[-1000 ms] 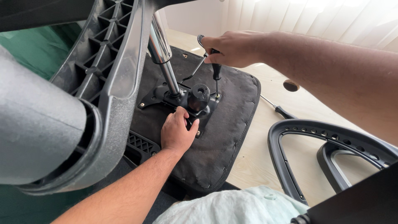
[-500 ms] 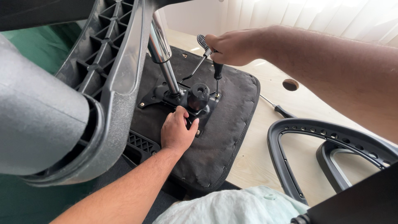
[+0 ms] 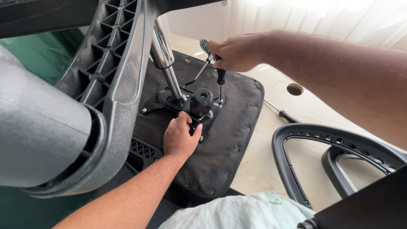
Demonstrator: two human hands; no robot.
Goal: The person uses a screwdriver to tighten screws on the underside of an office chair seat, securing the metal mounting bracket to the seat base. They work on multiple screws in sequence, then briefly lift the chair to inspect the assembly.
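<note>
An upturned chair seat (image 3: 229,140) covered in black fabric lies on a pale wooden table (image 3: 263,165). A black metal mechanism plate (image 3: 169,101) with a round knob (image 3: 201,101) is bolted at its middle. My left hand (image 3: 180,138) rests on the plate's near edge, pressing it down. My right hand (image 3: 235,51) grips the black handle of a screwdriver (image 3: 220,82), held upright with its tip at a bolt on the plate's far corner. A chrome gas-lift column (image 3: 165,59) rises from the plate.
A grey plastic chair base leg (image 3: 97,97) looms at the left, close to the camera. A black armrest frame (image 3: 322,148) lies on the table at the right, with a second screwdriver (image 3: 282,112) near a round hole (image 3: 294,89) in the tabletop.
My right hand has shifted slightly on the screwdriver handle. My left hand stays on the plate.
</note>
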